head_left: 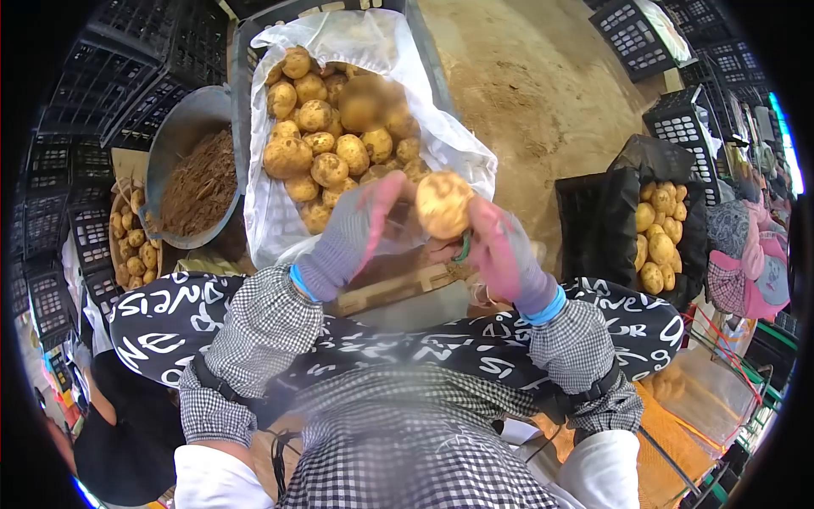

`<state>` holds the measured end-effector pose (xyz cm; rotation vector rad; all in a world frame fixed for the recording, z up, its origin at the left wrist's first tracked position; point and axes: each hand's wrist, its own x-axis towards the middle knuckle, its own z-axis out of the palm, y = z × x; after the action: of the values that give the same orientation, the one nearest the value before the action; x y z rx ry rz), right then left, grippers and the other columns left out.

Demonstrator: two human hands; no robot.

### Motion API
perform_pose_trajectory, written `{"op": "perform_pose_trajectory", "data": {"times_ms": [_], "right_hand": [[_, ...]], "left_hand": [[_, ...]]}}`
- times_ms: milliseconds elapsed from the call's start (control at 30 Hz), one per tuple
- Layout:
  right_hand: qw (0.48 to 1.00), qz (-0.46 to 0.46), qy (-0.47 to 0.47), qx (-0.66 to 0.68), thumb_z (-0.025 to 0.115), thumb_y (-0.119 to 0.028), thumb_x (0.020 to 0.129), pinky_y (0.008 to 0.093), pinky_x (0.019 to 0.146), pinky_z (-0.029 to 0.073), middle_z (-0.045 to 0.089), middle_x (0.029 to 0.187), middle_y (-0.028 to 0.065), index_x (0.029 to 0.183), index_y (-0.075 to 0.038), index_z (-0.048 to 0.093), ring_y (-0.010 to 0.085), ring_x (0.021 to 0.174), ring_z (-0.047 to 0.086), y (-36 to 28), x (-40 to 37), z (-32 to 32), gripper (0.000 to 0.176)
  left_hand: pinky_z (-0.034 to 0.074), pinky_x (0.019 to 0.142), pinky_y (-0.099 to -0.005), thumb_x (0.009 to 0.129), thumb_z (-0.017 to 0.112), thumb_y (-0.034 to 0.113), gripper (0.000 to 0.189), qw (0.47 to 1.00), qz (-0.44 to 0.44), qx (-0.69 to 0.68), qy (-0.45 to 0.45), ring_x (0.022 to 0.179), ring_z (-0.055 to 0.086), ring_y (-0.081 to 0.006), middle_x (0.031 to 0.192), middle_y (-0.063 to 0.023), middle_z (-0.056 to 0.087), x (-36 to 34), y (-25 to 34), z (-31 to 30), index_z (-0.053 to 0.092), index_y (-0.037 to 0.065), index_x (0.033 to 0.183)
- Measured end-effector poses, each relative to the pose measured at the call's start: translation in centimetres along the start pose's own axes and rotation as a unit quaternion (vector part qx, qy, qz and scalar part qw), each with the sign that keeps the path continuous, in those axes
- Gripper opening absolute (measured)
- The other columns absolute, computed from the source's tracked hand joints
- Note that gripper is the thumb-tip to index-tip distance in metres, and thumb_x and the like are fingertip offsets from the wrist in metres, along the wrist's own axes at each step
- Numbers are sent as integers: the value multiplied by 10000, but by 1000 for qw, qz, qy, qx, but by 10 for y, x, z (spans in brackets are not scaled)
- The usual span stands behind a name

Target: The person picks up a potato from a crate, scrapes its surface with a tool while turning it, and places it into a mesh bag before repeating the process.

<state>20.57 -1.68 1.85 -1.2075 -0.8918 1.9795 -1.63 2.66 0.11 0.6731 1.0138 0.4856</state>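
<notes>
Potato (pixel 443 205) is held in the air, near the middle of the view, a little toward 1 o'clock. The right hand (pixel 506 254), in a grey glove with pink fingers, has its fingers closed on the potato at its 4 o'clock side. The left hand (pixel 360 222), gloved in the same way, is at the 9 o'clock side; its fingers are curved and rather wide — if they touch the potato, I cannot tell. A small green piece (pixel 463 248), blurred, is by the right fingers.

From the held potato, at 10 to 11 o'clock, stands a crate with a white liner (pixel 476 161), which contains many potatoes (pixel 329 169). At 9 o'clock there is a bucket (pixel 188 114) with brown soil (pixel 205 185) inside, and farther, slightly below, more potatoes (pixel 134 239). At 3 o'clock is a black-lined crate (pixel 591 233) — potatoes (pixel 661 231) lie in this one too.
</notes>
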Motion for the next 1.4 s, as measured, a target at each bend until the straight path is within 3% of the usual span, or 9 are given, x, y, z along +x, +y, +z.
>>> {"op": "perform_pose_trajectory", "data": {"times_ms": [167,300,500,700,833,1100,1200,1300,1400], "right_hand": [[986,19,-5,166,334,-442,1042,355,809,552,619,1133,116,1313,8,487,191,921,661,5,3,3,547],[990,120,-8,73,371,-449,1042,323,853,529,583,1211,115,1375,27,432,163,962,642,4,2,-6,584],[974,-124,31,-185,558,-403,985,289,925,483,531,1315,112,1446,37,359,166,1138,557,14,6,1,668],[994,-67,19,80,553,-327,997,278,957,463,535,1308,92,1446,36,359,158,1170,536,8,1,1,609],[997,-65,32,-14,531,-298,1006,277,942,476,540,1291,92,1443,25,375,148,1153,545,12,1,0,565],[994,-67,45,-72,519,-312,1007,261,810,526,609,1162,94,1388,18,473,124,958,625,11,2,6,506],[995,-54,76,-42,527,-288,1006,253,745,532,630,1112,89,1376,5,498,122,863,639,9,4,6,473],[993,-53,70,-79,528,-250,1006,250,734,528,638,1099,87,1372,6,504,127,835,645,7,3,4,447],[967,-175,145,-112,512,-194,1013,222,665,492,632,1014,53,1390,12,481,95,735,603,18,4,6,431]], "left_hand": [[462,980,-302,845,735,418,667,897,358,258,32,1075,584,-160,1167,-82,602,5,-14,18,493,15,1318],[471,977,-319,872,711,415,629,944,257,207,23,1035,595,-155,1167,-85,595,-3,-10,23,491,8,1298],[553,661,-231,978,522,485,537,998,50,8,-42,755,662,-125,983,-98,664,-2,-20,8,525,17,1240],[526,581,-196,935,598,489,630,990,139,21,-1,665,649,-103,964,-80,684,-2,-19,18,481,27,1346],[504,601,-169,857,735,381,768,808,459,362,72,750,662,-111,1075,-82,679,15,-37,16,389,46,1455],[546,618,-211,970,577,391,610,996,78,-4,-43,940,660,-167,1255,-90,597,-4,-13,13,399,73,1459],[557,663,-228,1017,463,425,548,956,241,161,-46,906,653,-154,1188,-77,621,1,-32,-4,415,85,1444],[540,704,-233,1017,456,442,528,993,42,-98,-45,934,641,-146,1140,-71,631,-9,-4,31,451,74,1395],[520,703,-238,1012,442,484,529,991,85,-75,-72,923,629,-141,1121,-68,631,-4,-23,19,478,70,1339]]}}
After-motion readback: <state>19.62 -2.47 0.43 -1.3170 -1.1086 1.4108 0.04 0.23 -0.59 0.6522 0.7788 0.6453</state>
